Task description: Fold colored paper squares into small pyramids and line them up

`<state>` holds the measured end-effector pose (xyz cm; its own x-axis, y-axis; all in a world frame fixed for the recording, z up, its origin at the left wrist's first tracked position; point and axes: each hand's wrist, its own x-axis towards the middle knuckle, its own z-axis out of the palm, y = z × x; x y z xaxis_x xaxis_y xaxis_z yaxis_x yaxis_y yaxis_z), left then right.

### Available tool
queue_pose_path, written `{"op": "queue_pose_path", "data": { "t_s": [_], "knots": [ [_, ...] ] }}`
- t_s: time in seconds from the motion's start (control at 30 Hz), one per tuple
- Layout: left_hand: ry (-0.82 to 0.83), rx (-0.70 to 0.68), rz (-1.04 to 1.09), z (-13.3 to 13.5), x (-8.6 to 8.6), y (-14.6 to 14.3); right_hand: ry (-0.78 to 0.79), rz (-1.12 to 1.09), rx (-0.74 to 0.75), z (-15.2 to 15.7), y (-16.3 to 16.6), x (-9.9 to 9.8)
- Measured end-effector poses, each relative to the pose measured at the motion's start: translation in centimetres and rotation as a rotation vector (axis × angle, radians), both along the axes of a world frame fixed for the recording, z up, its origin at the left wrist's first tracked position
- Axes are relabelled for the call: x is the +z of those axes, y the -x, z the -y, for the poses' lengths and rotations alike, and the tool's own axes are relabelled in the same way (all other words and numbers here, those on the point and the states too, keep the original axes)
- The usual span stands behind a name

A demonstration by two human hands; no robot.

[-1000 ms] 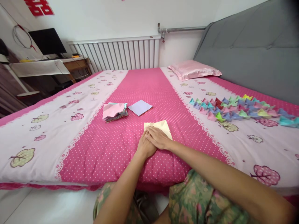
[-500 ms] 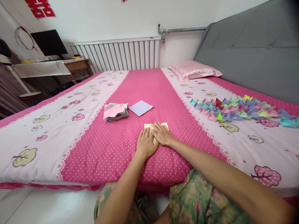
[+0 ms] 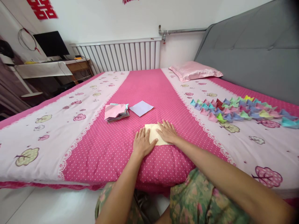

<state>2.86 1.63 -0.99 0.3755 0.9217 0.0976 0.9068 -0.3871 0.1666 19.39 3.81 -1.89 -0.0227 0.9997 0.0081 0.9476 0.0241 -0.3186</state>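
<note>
On the bed [image 3: 149, 84], near its front edge, a folded sheet [image 3: 153, 134] lies under the left hand [image 3: 142, 143] and the right hand [image 3: 167, 132], one on each side. Behind it to the left sits a paper stack [image 3: 116, 112], with a loose sheet [image 3: 141, 108] just to its right. Folded paper shapes [image 3: 235, 109] spread out far to the right, in front of the pillow [image 3: 195, 70]. The radiator [image 3: 121, 56] stands behind the bed.

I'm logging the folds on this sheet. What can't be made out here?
Head view only:
yellow paper: right part under the right hand, left edge under the left hand.
paper stack: sheets too small to count.
folded pieces: row cut off by the right frame edge.
</note>
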Motion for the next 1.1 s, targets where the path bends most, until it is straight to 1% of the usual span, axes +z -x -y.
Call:
{"op": "queue_pose_path", "data": {
  "t_s": [0.1,0.2,0.27,0.33,0.47,0.53,0.63,0.73,0.83,0.9,1.0,1.1],
  "knots": [
    [-0.02,0.039,0.09,-0.1,0.6,0.6,-0.037,-0.134,-0.12,-0.2,-1.5,0.9],
    [-0.05,0.07,0.293,-0.4,1.1,1.3,-0.025,-0.218,-0.235,-0.1,-3.2,2.0],
    [-0.018,0.089,0.443,-0.8,1.2,1.8,0.028,-0.276,-0.269,0.3,-3.9,2.7],
    [0.089,0.099,0.587,-1.1,1.0,2.0,0.088,-0.348,-0.257,0.8,-4.2,3.3],
    [0.36,0.063,0.898,-1.2,0.7,1.9,0.2,-0.547,-0.166,1.5,-3.7,4.0],
    [0.472,0.068,1.059,-0.9,0.9,1.6,0.253,-0.634,-0.125,1.6,-3.5,4.3],
    [0.558,0.134,1.234,-0.4,1.6,1.2,0.313,-0.862,-0.152,1.6,-3.1,4.6],
    [0.525,0.167,1.333,0.0,2.2,0.9,0.269,-1.091,-0.211,1.8,-2.5,4.9],
    [0.437,0.153,1.396,0.4,2.3,0.9,0.142,-1.13,-0.198,2.4,-1.6,5.2],
    [0.39,0.15,1.436,0.6,2.1,1.1,0.035,-1.097,-0.161,2.8,-1.0,5.5],
    [0.298,0.154,1.454,0.9,1.9,1.5,-0.126,-0.947,-0.098,3.7,-0.2,6.2],
    [0.118,0.15,1.318,1.2,2.1,2.0,-0.256,-0.785,-0.048,4.6,0.5,7.2]
  ]
}}
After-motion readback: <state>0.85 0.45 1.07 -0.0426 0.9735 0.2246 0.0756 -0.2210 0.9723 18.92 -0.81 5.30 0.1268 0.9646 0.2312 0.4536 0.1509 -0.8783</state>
